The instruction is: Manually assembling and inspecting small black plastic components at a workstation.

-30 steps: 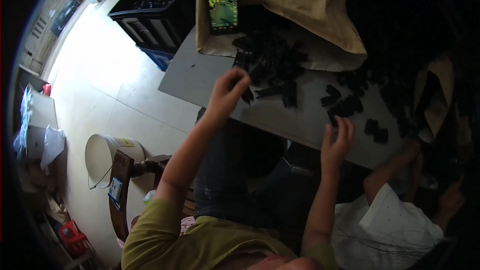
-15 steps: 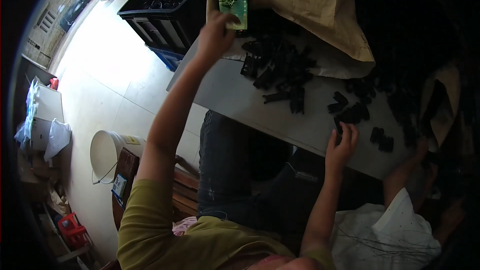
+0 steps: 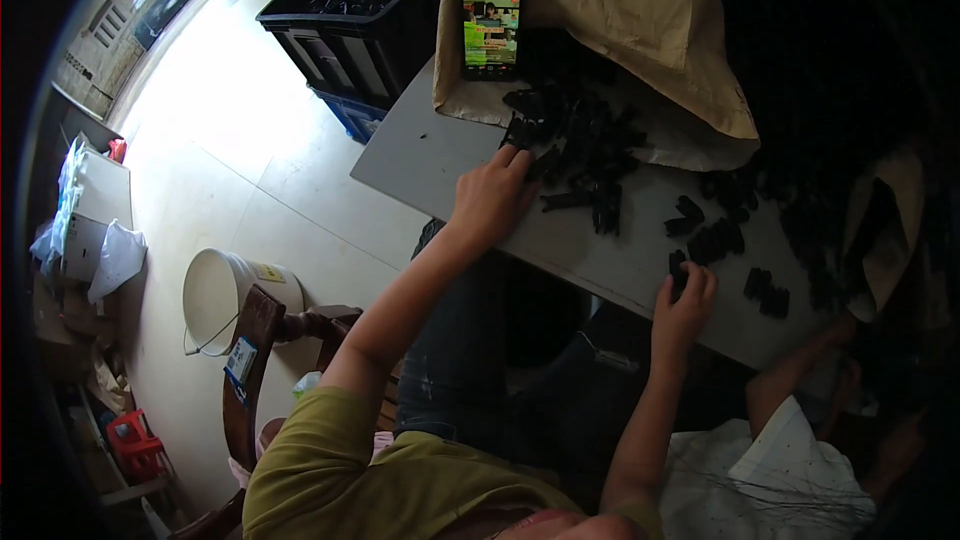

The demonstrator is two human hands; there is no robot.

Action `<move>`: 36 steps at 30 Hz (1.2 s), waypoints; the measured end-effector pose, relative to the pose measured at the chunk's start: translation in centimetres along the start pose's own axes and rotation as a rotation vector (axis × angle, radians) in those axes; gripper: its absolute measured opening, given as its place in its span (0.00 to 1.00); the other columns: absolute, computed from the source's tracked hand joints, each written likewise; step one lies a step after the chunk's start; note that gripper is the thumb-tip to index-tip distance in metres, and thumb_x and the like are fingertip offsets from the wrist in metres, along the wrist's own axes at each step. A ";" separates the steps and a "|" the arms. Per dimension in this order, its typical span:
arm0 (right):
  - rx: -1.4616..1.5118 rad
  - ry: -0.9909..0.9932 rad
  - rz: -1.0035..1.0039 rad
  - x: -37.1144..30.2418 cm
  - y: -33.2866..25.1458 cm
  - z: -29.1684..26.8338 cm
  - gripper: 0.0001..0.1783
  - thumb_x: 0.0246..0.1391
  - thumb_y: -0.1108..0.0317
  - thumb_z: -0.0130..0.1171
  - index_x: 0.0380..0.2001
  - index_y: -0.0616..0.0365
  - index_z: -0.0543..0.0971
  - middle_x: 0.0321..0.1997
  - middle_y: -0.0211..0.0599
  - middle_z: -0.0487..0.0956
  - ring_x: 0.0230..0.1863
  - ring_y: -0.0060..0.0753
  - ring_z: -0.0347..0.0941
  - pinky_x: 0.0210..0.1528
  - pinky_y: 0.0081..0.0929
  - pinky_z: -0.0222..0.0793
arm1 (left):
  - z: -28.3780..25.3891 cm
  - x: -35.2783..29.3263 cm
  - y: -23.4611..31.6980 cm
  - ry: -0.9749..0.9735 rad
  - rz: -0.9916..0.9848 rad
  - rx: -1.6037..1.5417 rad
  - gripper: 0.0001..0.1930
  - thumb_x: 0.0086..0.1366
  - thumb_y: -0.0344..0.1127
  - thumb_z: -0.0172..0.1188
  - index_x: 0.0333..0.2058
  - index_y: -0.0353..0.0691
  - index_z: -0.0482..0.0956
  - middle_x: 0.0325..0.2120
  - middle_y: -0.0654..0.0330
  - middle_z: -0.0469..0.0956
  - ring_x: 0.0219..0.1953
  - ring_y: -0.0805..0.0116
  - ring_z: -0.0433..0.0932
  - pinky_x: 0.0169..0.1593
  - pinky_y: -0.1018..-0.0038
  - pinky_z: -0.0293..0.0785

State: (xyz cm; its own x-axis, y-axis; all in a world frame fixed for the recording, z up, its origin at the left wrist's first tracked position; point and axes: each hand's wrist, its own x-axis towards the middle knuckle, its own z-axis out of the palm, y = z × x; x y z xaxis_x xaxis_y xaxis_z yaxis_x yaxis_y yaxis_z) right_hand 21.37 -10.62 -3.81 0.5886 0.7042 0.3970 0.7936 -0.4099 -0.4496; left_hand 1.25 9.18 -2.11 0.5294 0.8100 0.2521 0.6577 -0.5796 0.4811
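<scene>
1. At nine o'clock, a white plastic bag (image 3: pixel 118 255) hangs beside a pale box (image 3: pixel 104 190); at eight o'clock on the floor is a red plastic item (image 3: pixel 138 446).
2. Just below nine o'clock sits a white bucket (image 3: pixel 212 298) with a wire handle, near a dark wooden chair (image 3: pixel 262 320).
3. At eleven o'clock stands a black crate (image 3: pixel 335 65) filled with dark pieces.
4. Close to the centre, the left hand (image 3: pixel 490 200) rests over the grey table (image 3: pixel 395 160), back upward, fingers curled together at the near edge of the pile; whether they pinch anything, I cannot tell.
5. At twelve o'clock a lit phone (image 3: pixel 491 28) is against a brown paper bag (image 3: pixel 640 10), which spreads toward one o'clock.
6. Between one and two o'clock lies the heaped pile of black pieces (image 3: pixel 578 140), partly under the paper's shadow.
7. Between three and four o'clock, the right hand (image 3: pixel 686 305) pinches a small black piece (image 3: pixel 678 270) between thumb and fingers, near the table's edge.
8. At three o'clock, just beyond that hand, lies a short row of pieces (image 3: pixel 715 240); a smaller cluster (image 3: pixel 767 292) lies to its right.
9. Near four o'clock, another person's forearm (image 3: pixel 792 368) reaches toward the table above white cloth (image 3: pixel 800 460).
10. At three o'clock, far out, stands a second paper bag (image 3: pixel 906 210).
</scene>
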 end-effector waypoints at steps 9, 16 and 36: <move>-0.111 -0.103 0.050 0.5 -0.5 -0.9 0.17 0.45 0.74 0.57 0.41 0.63 0.70 0.43 0.45 0.70 0.44 0.45 0.72 0.45 0.36 0.70 | -1.4 -1.8 -0.3 0.198 -0.069 -0.083 0.13 0.52 0.33 0.59 0.37 0.41 0.72 0.33 0.57 0.72 0.32 0.55 0.76 0.33 0.63 0.72; 0.346 -0.189 0.034 -0.1 -3.6 -2.1 0.17 0.40 0.77 0.57 0.38 0.63 0.73 0.41 0.42 0.71 0.41 0.43 0.72 0.41 0.35 0.71 | -2.5 -4.8 2.4 0.083 0.145 -0.431 0.14 0.47 0.25 0.61 0.35 0.40 0.73 0.32 0.57 0.74 0.31 0.58 0.76 0.35 0.71 0.72; 0.166 -0.189 -0.492 -3.0 -7.6 -2.4 0.22 0.40 0.81 0.62 0.43 0.63 0.76 0.41 0.42 0.70 0.38 0.40 0.72 0.37 0.31 0.71 | 0.0 -7.4 5.7 -0.139 0.117 -0.842 0.13 0.51 0.25 0.63 0.38 0.35 0.77 0.33 0.55 0.80 0.36 0.61 0.80 0.43 0.73 0.74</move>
State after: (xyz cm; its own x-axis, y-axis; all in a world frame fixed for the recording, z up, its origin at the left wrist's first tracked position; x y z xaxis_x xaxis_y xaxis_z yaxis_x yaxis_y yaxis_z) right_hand 13.92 -11.02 0.29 0.1044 0.8878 0.4482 0.9243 0.0798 -0.3733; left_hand 1.04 -0.13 -1.27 0.6659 0.6991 0.2604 0.0076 -0.3554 0.9347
